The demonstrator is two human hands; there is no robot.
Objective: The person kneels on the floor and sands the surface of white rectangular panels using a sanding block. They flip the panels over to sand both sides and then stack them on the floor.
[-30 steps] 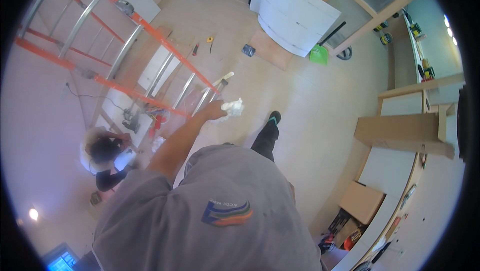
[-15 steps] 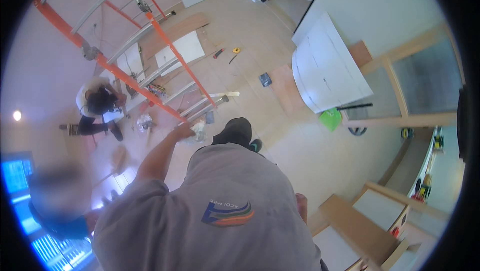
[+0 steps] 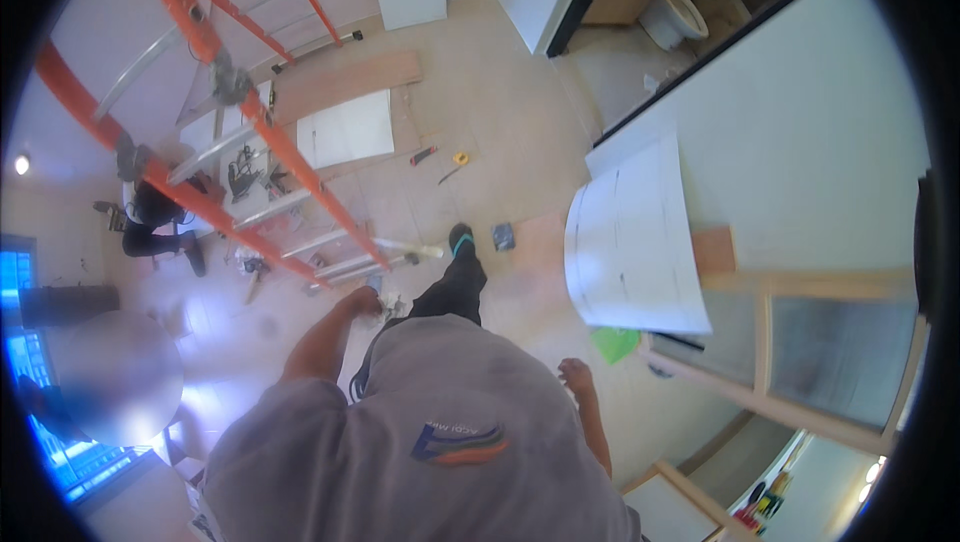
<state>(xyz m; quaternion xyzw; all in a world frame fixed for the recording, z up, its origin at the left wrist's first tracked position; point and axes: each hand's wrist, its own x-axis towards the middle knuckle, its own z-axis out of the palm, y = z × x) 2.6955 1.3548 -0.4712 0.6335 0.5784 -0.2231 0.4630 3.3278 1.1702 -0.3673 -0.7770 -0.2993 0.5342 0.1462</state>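
My left hand (image 3: 362, 303) is out in front of me to the left, closed on a crumpled clear plastic bag (image 3: 393, 305). What the bag holds is too blurred to make out. Low at my right side hangs my right hand (image 3: 575, 376), its fingers curled and nothing visible in them. Just beyond my left hand stand the feet of an orange ladder (image 3: 290, 157) with metal rungs. One dark shoe (image 3: 461, 240) of mine is stepping forward on the tiled floor.
A curved white panel (image 3: 625, 242) leans at the right beside a wood-framed glass door (image 3: 840, 352). Ahead lie a blue packet (image 3: 503, 236), a yellow tape measure (image 3: 460, 159) and a white board (image 3: 345, 130). A co-worker (image 3: 155, 204) crouches beyond the ladder. Another person (image 3: 120, 377) is close on my left.
I have stepped forward and my view has turned, bringing the toilet doorway further in. My right hand has swung into fuller view. The bag stays in my left hand.
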